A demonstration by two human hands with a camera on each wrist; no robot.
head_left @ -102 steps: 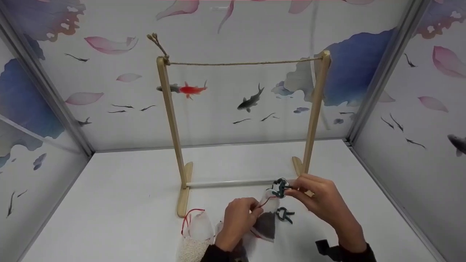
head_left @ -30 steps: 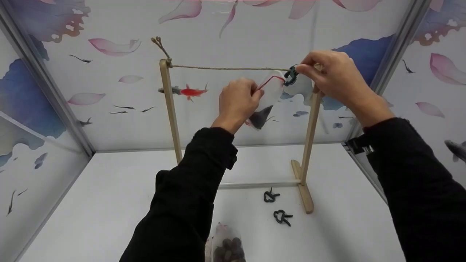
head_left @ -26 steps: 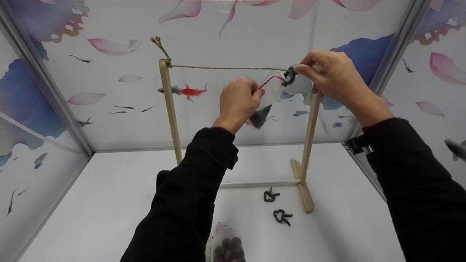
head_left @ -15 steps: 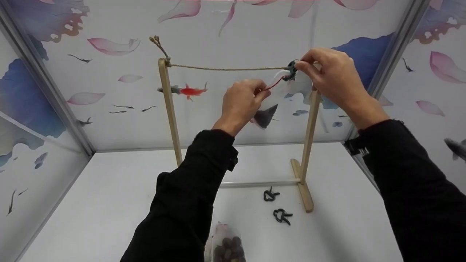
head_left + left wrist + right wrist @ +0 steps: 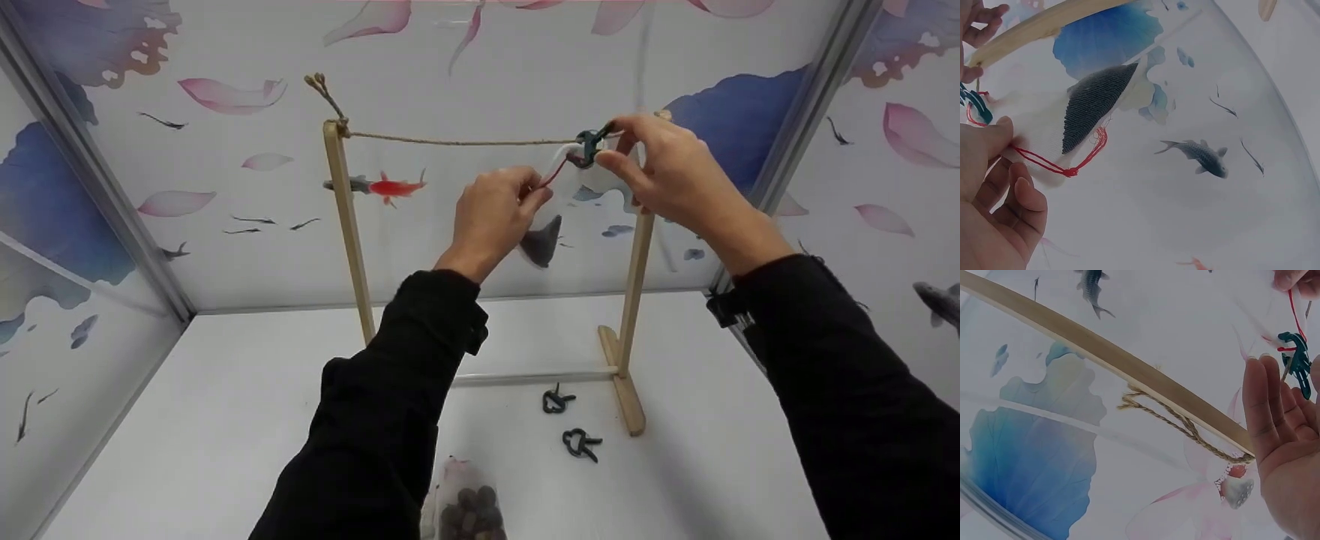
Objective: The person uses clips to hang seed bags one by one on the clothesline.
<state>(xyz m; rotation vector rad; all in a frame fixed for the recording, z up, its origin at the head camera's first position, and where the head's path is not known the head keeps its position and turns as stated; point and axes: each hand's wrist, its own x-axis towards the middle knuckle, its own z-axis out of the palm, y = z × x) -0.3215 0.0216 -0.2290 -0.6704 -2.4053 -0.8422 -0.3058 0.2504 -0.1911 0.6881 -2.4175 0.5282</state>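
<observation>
My left hand [image 5: 491, 217] pinches the red drawstring [image 5: 1044, 164] of a small white mesh bag [image 5: 1036, 112]. Dark grains fill one corner of the bag [image 5: 541, 244], which hangs below that hand. With thumb and fingers, my right hand [image 5: 675, 169] holds the handles of a dark green spring clip [image 5: 589, 148]. The clip sits at the twine [image 5: 465, 142] near its right end, with the red cord and the bag's edge at its mouth. Whether its tips grip the twine is too small to tell. In the right wrist view the clip [image 5: 1296, 363] shows beside the fingers.
The twine spans a wooden frame between a left post [image 5: 349, 232] and a right post [image 5: 636, 300]. Two more spring clips, one near the frame [image 5: 556, 401] and one closer [image 5: 580, 444], lie on the white table. A mesh bag of brown nuts or stones [image 5: 471, 510] stands in front.
Both hands have risen from the table to the twine with the bag and clip. In the last half second the clip has shifted slightly left along the twine and the right fingers have spread on its handles.
</observation>
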